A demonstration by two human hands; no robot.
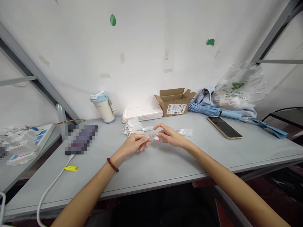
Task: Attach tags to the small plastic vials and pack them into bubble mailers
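Observation:
Over the middle of the grey table, my right hand [169,135] is closed around a small clear bottle with a white tip [156,138], pointing left. A thin white loop stands up from that tip. Just left of it, my left hand [138,142] is pinched with the thumb against the fingers, close to the loop; what lies in the pinch is too small to make out. Behind my left hand is a pile of small clear bottles with white tips and thin loops [133,125]. Another clear bottle [186,132] lies right of my right hand.
Against the wall stand a lidded cup [103,107], a stack of white trays [143,113] and an opened cardboard box [175,102]. At the right lie a phone [224,127], a blue umbrella [205,109] and a plastic bag [236,90]. A white cable [50,186] crosses the left side.

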